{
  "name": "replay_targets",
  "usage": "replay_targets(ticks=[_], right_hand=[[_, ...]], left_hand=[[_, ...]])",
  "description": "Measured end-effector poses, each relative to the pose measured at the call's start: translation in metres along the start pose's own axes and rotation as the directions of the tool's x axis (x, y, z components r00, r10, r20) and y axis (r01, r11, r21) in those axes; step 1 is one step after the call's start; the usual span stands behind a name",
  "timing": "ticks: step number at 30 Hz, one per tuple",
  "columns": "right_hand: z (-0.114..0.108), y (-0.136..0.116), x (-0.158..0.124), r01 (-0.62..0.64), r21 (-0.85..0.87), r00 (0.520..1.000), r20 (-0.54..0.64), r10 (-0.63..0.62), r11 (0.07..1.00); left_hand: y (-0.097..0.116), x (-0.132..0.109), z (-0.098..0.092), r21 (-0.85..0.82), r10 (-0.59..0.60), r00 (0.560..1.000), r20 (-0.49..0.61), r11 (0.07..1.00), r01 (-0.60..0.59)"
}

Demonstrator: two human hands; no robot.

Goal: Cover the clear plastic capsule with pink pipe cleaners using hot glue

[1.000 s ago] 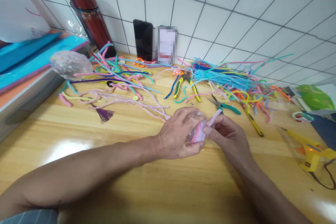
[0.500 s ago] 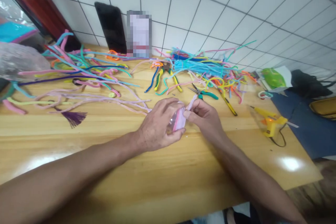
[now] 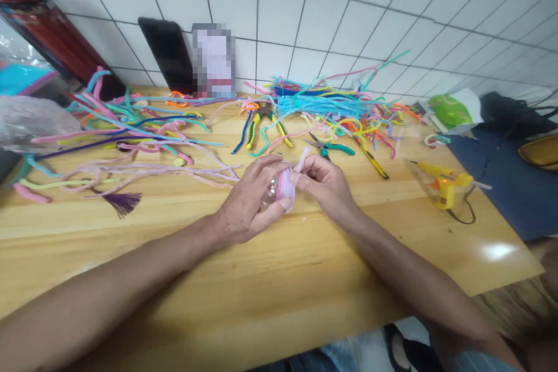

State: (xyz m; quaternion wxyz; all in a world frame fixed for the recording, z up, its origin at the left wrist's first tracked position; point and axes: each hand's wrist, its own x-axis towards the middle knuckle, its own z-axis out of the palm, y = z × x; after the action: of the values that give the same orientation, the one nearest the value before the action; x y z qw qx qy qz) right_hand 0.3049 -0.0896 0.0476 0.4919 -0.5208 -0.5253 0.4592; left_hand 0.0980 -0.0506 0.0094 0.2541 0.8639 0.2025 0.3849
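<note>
My left hand (image 3: 248, 200) is closed round a small clear plastic piece (image 3: 270, 193), perhaps part of a bottle; its full shape is hidden by the fingers. Lilac pipe cleaner (image 3: 286, 185) wraps round it in rows, with a pink row beside them. Close on the right, my right hand (image 3: 325, 183) pinches the lilac strand, whose loose end (image 3: 302, 158) sticks up above the thumb and forefinger. Both hands are held over the middle of the wooden table (image 3: 244, 296).
Loose pipe cleaners (image 3: 143, 128) lie at left by a purple tassel (image 3: 123, 203). Behind my hands are yellow-green pliers (image 3: 265, 119), teal-handled pliers (image 3: 335, 148), a cutter knife (image 3: 372, 160) and blue pipe cleaners (image 3: 318, 106). A yellow glue gun (image 3: 447, 183) lies right; a black phone (image 3: 168, 58) leans on the tiles.
The camera view has shifted a little, so everything on the table appears moved. Both hands keep their hold on the wrapped piece and the strand; the strand's end points up slightly more.
</note>
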Motion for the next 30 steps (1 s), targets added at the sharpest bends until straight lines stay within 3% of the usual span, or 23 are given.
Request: replay_targets(ticks=[9, 17, 23, 30], right_hand=[[0.001, -0.001, 0.003, 0.014, 0.063, 1.000, 0.025, -0.015, 0.998], [0.002, 0.001, 0.002, 0.041, 0.063, 0.999, 0.025, -0.042, 0.997], [0.001, 0.006, 0.006, 0.060, 0.112, 0.997, 0.042, -0.065, 0.992], [-0.007, -0.007, -0.012, 0.236, 0.090, 0.972, -0.026, -0.235, 0.968]], left_hand=[[-0.002, -0.001, 0.001, 0.165, -0.031, 0.999, 0.018, 0.986, 0.027], [-0.006, -0.007, 0.005, 0.233, 0.068, 0.996, -0.051, 0.971, -0.054], [-0.007, -0.002, 0.002, 0.279, 0.096, 0.995, 0.000, 0.956, -0.092], [-0.009, 0.001, -0.001, 0.249, 0.064, 0.997, -0.031, 0.967, -0.054]])
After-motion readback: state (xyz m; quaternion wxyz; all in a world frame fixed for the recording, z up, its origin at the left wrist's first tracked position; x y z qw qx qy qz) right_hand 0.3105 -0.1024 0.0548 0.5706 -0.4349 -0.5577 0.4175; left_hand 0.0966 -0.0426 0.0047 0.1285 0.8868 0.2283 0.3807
